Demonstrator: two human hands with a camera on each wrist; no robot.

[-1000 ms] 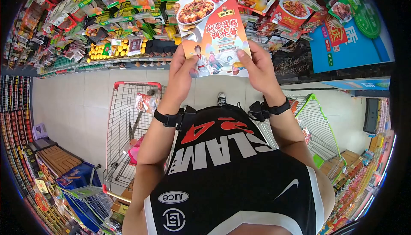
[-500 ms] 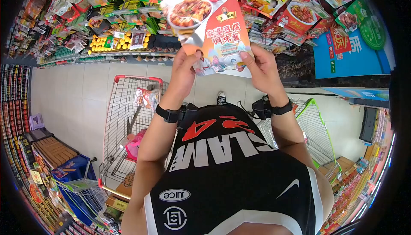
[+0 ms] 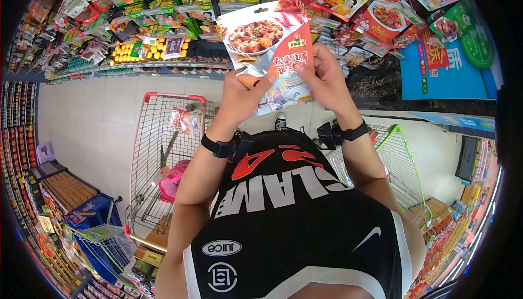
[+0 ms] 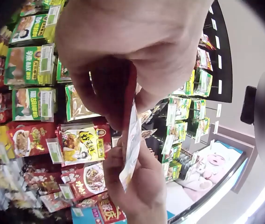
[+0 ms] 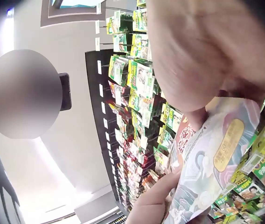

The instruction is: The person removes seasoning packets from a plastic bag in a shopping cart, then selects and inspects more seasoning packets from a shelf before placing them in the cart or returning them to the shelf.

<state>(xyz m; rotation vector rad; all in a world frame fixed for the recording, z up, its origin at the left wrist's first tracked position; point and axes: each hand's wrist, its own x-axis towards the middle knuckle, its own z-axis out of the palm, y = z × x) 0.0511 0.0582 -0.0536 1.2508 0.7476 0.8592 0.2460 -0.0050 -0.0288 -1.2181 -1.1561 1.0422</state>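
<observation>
In front of my chest, my two hands hold a seasoning pouch (image 3: 261, 37), white and red-orange, with a bowl of tofu pictured on its front. My left hand (image 3: 239, 96) grips the lower left edge, its thumb laid across the front. On the opposite edge my right hand (image 3: 328, 81) pinches the pouch, thumb on the printed lettering and fingers behind. The left wrist view catches the pouch (image 4: 131, 144) nearly edge-on between both hands. In the right wrist view, its patterned lower part (image 5: 202, 163) shows below my right hand (image 5: 202, 56).
Racks of hanging seasoning packets (image 3: 190, 15) line the far side. A red-trimmed shopping cart (image 3: 143, 152) with a packet and a pink item stands at left, a green-trimmed cart (image 3: 406, 157) at right. A blue sign (image 3: 457, 75) is at the shelf's right end.
The pouch has come down closer to my body, and its top edge shows fully again. Both thumbs now lie further in across its front. The carts have barely shifted in view.
</observation>
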